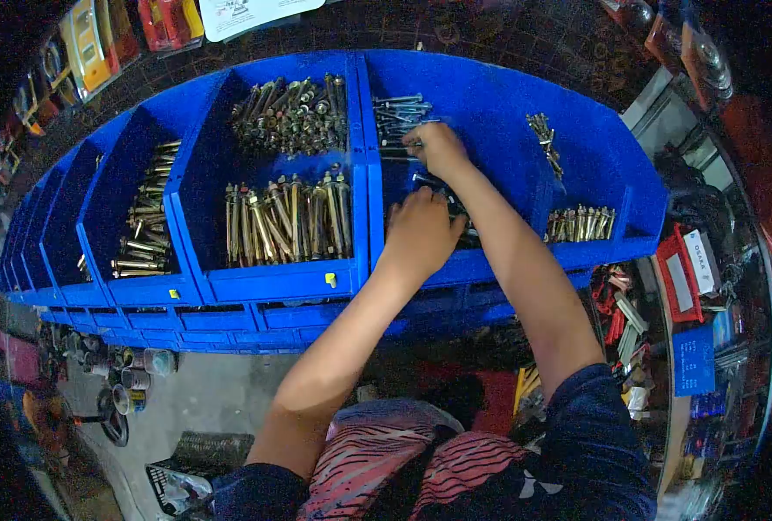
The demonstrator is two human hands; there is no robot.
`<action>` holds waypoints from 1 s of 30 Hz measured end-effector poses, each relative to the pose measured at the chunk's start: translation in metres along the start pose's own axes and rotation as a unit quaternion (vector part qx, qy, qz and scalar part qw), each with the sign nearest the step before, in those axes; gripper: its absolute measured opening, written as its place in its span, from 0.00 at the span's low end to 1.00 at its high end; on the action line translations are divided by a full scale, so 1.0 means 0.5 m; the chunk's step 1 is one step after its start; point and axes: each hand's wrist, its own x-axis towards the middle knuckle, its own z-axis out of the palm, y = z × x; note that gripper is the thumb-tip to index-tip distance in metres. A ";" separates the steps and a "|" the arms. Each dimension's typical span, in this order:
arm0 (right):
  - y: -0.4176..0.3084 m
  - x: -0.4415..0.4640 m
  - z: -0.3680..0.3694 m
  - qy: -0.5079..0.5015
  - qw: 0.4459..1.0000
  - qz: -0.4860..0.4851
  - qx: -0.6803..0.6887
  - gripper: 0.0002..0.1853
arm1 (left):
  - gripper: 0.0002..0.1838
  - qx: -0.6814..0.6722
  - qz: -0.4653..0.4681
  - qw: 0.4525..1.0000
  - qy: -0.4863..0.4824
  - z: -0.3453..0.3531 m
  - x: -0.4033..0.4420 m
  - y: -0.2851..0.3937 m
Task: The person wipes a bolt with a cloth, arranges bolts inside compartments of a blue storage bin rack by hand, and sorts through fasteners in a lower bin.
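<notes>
Both of my hands reach into one compartment of a blue plastic bin rack (490, 95). My right hand (440, 149) is at the back, its fingers pinched at the edge of a pile of silver bolts (401, 111); it appears to grip a bolt there. Nearer the front, my left hand (422, 227) is palm down with fingers curled and thumb out to the side. A loose bolt (422, 180) lies just beyond its fingertips. What sits under the left palm is hidden.
The compartment to the left holds long brassy anchor bolts (286, 217) with shorter ones (295, 113) behind. More anchors (580, 224) lie at the right. Blue dividers separate the compartments. A red box (681, 273) stands at the right, and tins (134, 378) stand on the floor.
</notes>
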 end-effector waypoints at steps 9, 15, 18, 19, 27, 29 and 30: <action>0.016 0.016 -0.011 0.028 0.998 -0.018 0.044 0.08 | 0.13 0.067 0.013 0.997 0.021 0.030 0.009 -0.021; 0.021 0.006 -0.081 -0.286 0.958 0.023 0.018 0.07 | 0.12 0.133 -0.029 0.982 -0.129 -0.009 0.067 -0.002; -0.003 -0.015 -0.107 -0.290 0.952 0.085 -0.050 0.07 | 0.11 0.095 -0.019 0.974 -0.204 0.015 0.081 -0.030; 0.008 -0.012 -0.101 -0.291 0.952 0.082 -0.048 0.07 | 0.10 0.090 -0.016 0.979 -0.181 0.023 0.081 -0.034; 0.066 0.022 -0.053 -0.124 0.989 0.081 0.000 0.10 | 0.07 -0.077 -0.105 0.991 0.044 -0.051 0.063 0.018; 0.072 0.016 -0.023 -0.113 0.949 0.100 0.277 0.09 | 0.05 -0.165 0.019 0.960 0.226 -0.075 0.061 0.037; 0.074 0.011 -0.005 -0.092 0.835 0.110 0.531 0.11 | 0.05 -0.177 0.040 0.950 0.253 -0.091 0.062 0.045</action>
